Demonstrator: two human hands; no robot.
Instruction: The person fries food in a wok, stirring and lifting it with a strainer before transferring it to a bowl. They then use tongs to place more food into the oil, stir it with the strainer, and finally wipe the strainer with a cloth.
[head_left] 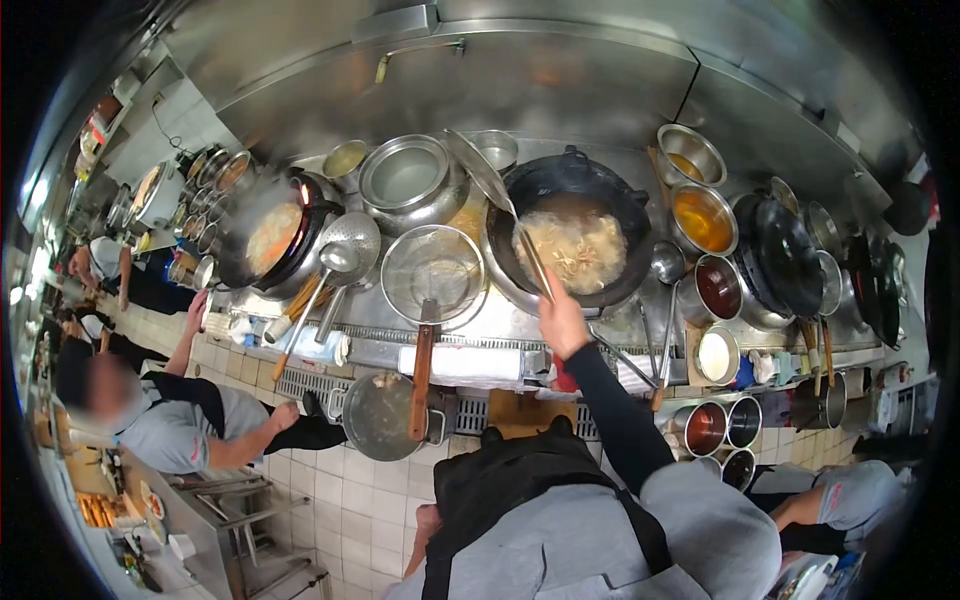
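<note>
My right hand (563, 318) is closed round the handle of a wide metal skimmer (480, 172), seen nearly edge-on. Its round head leans up and left over the near-left rim of a large black wok (515, 180). Pale strips of food (575, 245) bubble inside that wok in steaming liquid. Down beside my apron hangs my left hand (428, 517), fingers curled, with nothing visible in it. A wire-mesh strainer (433, 275) with a wooden handle lies left of the wok. To the right, a ladle (667, 262) rests on the stove.
A steaming wok (315, 225) with flames stands left, near a perforated skimmer (348, 240). Metal pots of liquid (705, 220) line the right. A stockpot (380, 415) sits below the stove edge. One co-worker (190, 420) stands left, another person (850, 500) right.
</note>
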